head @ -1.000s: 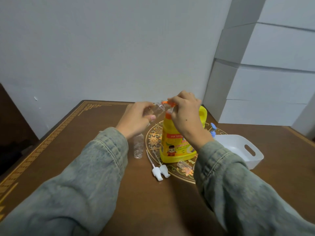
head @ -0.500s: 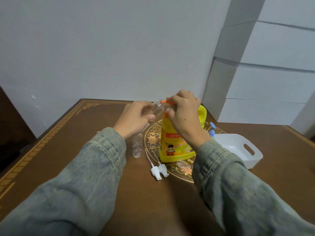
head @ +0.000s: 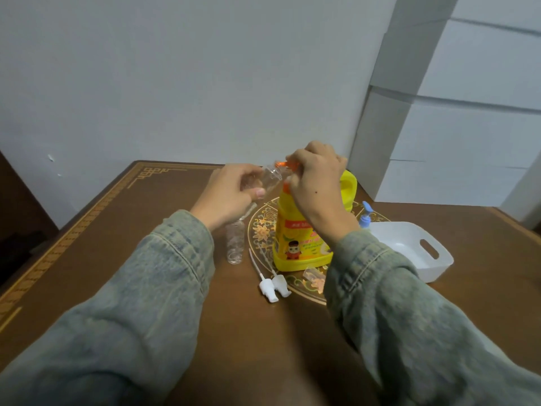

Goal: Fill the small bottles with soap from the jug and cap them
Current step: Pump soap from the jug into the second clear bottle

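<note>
A yellow soap jug (head: 295,244) with an orange pump stands on the table's round inlay. My right hand (head: 314,183) rests on top of it, fingers pinched on the orange pump nozzle (head: 283,164). My left hand (head: 231,191) holds a small clear bottle (head: 270,178) tilted, its mouth up against the nozzle. A second clear bottle (head: 235,243) stands upright left of the jug. Two white spray caps (head: 273,287) with thin tubes lie in front of the jug. A small clear cap (head: 313,273) lies beside my right sleeve.
A white plastic basket (head: 433,259) sits to the right of the jug, with a blue pump head (head: 366,218) just behind it. White boxes (head: 453,127) are stacked at the back right. The table's left edge (head: 73,235) carries a gold border.
Both hands and the bottle keep the same pose at the pump nozzle. Only the view has drifted slightly.
</note>
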Demonstrator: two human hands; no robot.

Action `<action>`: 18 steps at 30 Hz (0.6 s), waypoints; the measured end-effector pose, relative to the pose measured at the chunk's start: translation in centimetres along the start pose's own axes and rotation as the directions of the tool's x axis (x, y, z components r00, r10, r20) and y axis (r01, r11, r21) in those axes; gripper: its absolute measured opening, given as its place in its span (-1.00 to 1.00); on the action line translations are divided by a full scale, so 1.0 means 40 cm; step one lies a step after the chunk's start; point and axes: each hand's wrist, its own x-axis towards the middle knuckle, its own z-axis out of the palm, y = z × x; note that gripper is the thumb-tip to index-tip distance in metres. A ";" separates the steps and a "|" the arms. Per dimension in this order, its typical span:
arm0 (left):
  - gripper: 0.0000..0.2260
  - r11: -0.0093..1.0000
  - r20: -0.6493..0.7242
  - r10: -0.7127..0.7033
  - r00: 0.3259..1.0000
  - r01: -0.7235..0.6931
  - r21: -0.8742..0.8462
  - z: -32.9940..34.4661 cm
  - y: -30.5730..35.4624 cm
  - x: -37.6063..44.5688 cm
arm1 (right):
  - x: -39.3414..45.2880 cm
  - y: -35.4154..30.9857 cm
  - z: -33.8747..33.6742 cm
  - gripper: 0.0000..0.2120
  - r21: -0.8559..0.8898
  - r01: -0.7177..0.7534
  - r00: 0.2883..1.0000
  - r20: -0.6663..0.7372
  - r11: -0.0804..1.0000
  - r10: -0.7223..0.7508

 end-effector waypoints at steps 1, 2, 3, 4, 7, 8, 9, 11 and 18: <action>-0.59 1.000 0.003 0.004 1.000 -0.004 0.004 -0.002 0.001 0.002 | 0.001 0.002 0.000 -0.83 0.000 0.010 1.000 -0.001 1.000 -0.010; -0.59 1.000 0.004 -0.001 1.000 0.001 -0.001 0.000 -0.004 0.002 | -0.004 0.004 0.004 -0.84 -0.002 0.026 1.000 -0.008 1.000 -0.026; -0.58 1.000 0.003 -0.010 1.000 0.010 -0.004 0.005 -0.008 -0.001 | -0.011 0.006 0.010 -0.85 -0.005 0.043 0.999 -0.021 0.999 -0.043; -0.58 1.000 0.005 -0.017 1.000 0.017 -0.005 0.013 -0.014 -0.007 | -0.022 0.008 0.015 -0.86 -0.006 0.054 0.998 -0.035 0.999 -0.054; -0.59 0.999 0.022 -0.037 0.999 0.037 0.002 0.031 -0.027 -0.026 | -0.058 0.010 0.026 -0.82 -0.007 0.061 0.997 -0.042 0.998 -0.061; -0.60 0.999 0.026 -0.040 0.999 0.040 0.007 0.032 -0.027 -0.029 | -0.062 0.012 0.026 -0.81 -0.011 0.058 0.998 -0.037 0.998 -0.059; -0.60 0.999 0.027 -0.038 0.999 0.038 0.018 0.031 -0.025 -0.029 | -0.060 0.014 0.025 -0.83 -0.011 0.054 0.998 -0.030 0.998 -0.054; -0.62 0.999 0.020 -0.033 0.999 0.032 0.020 0.025 -0.015 -0.024 | -0.040 0.012 0.012 -0.84 0.006 0.029 1.000 -0.007 1.000 -0.029; -0.62 0.998 0.001 -0.045 0.999 0.045 -0.050 0.014 -0.008 -0.009 | -0.015 0.011 0.015 -0.78 0.071 0.012 1.000 -0.011 0.997 -0.012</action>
